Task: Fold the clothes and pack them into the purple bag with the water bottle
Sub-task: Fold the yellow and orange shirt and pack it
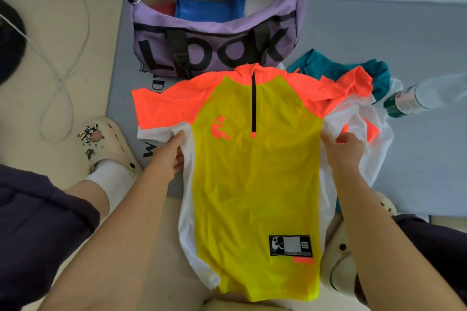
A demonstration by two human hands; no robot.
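Head view: left hand and right hand each pinch white side panel of yellow jersey, spread flat for folding; purple bag open beyond.

A yellow jersey with orange shoulders, white side panels and a black neck zip is lying flat, front up, collar pointing far. Its right sleeve is draping over a heap of clothes, white, orange and teal, sitting just right of it. The purple bag, lettered "LOOK" in black, is standing open just beyond the collar, holding folded blue, orange and white items. A clear water bottle with a green label is lying on its side at far right.
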